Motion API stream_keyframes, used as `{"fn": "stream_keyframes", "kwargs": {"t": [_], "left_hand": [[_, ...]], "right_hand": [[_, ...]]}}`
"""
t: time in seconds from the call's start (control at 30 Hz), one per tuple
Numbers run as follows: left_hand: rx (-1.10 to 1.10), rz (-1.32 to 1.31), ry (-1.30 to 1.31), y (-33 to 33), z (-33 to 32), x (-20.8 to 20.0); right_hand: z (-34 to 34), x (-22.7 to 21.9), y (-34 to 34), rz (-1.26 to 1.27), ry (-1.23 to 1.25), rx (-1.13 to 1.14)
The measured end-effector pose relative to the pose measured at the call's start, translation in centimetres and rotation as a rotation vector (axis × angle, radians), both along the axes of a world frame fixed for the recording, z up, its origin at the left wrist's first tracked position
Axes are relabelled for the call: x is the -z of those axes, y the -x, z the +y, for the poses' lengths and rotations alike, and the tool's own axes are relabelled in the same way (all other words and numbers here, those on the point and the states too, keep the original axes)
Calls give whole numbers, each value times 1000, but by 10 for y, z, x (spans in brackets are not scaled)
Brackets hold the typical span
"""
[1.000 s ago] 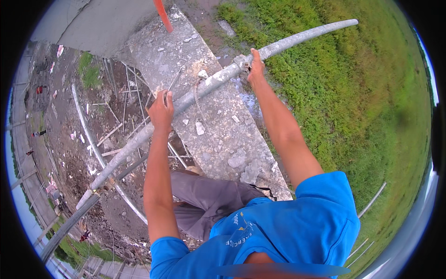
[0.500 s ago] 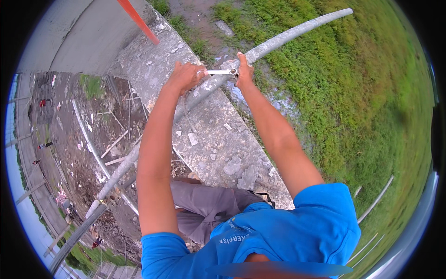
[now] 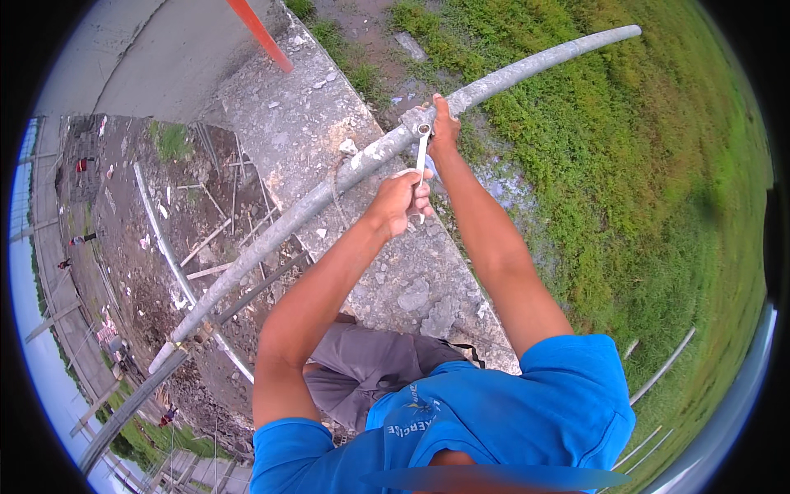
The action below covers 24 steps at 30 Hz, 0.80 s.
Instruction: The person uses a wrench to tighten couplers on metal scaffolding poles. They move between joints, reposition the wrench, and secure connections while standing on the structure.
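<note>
Since half a second ago the left hand (image 3: 401, 200) has dropped away from the pipe (image 3: 329, 193), swinging the wrench (image 3: 420, 169) handle down toward six o'clock. Its fingers are wrapped tight around the handle; the wrench head sits on a fitting (image 3: 417, 121) at twelve o'clock. The right hand (image 3: 445, 125) clasps the pipe beside it. If the jaw seats poorly, the wrench could slip off and hit the concrete slab (image 3: 329, 107).
</note>
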<state>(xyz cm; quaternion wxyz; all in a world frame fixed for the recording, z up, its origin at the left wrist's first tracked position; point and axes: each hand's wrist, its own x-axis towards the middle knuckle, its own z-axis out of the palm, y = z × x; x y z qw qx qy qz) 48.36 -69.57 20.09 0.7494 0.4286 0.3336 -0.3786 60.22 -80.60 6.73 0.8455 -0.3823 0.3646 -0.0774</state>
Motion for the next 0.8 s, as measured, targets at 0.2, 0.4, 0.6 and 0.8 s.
{"fn": "stream_keyframes", "kwargs": {"t": [0.2,0.4,0.6,0.8], "left_hand": [[-527,-172,213,10,-99,-21],[217,-606,-287,19,46,-4],[891,-826,-864,-77,112,21],[1238,-845,-864,-142,102,31]], "right_hand": [[3,-2,-1,2,80,-23],[-2,10,-2,39,49,-2],[3,2,-2,18,-6,-2],[1,-3,0,41,60,-2]]}}
